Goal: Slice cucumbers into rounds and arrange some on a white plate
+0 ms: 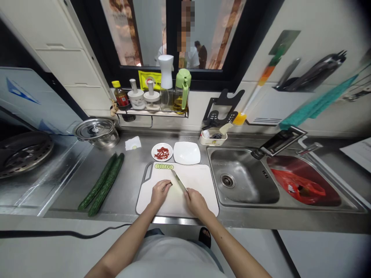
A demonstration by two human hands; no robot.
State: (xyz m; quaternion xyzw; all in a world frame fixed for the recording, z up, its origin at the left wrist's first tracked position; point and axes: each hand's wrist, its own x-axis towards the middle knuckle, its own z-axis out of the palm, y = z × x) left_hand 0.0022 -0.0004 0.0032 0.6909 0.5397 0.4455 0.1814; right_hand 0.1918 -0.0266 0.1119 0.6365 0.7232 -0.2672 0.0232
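My right hand [197, 202] is closed round the handle of a kitchen knife [180, 181], whose blade points up and left over the white cutting board [203, 179]. My left hand [160, 194] rests over the board with its fingers pinched together. A small dark piece [171, 184] shows at those fingertips, mostly hidden, and I cannot make out its kind. Along the board's far edge lies a row of thin cucumber slices [164, 166], with the knife tip close to its right end. Left of the board are two whole cucumbers [106, 185] side by side.
Behind the board stand a plate of red chopped pieces [153, 156] and a white square dish [187, 152]. A double sink [214, 185] is on the right, with a red plastic bag [301, 189] inside. At left are a lidded pot [107, 139] and a paper piece [131, 142].
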